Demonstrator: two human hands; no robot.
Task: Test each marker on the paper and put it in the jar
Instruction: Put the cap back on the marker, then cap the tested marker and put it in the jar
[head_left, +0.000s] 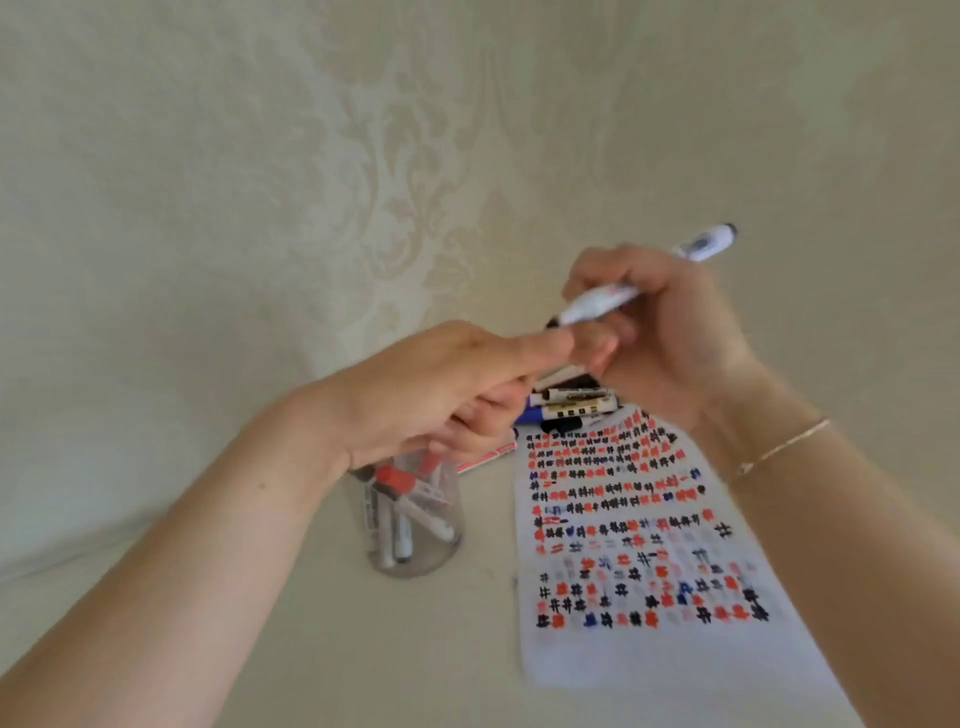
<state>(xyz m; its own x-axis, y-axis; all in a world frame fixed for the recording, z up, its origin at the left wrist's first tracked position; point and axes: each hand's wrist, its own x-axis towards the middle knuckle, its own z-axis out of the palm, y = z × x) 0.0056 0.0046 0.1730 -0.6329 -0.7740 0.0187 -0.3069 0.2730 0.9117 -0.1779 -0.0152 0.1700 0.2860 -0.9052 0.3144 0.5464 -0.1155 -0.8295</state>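
My right hand (670, 332) grips a white marker (602, 299) in the air above the far end of the paper, dark tip pointing left. My left hand (431, 389) is raised beside it, forefinger stretched out to the right hand's fingertips just below the tip, the other fingers curled under; whether they hold anything is hidden. The paper (649, 649) lies at the right, covered with rows of red, black and blue test marks. A clear jar (415, 551) stands left of the paper, under my left wrist, with several markers in it. Loose markers (571, 402) lie in a pile beyond the paper.
One red-and-white marker (488, 456) lies between the jar and the paper's far corner. Everything rests on a cream patterned cloth (260, 234). A thin bracelet (784, 444) is on my right wrist.
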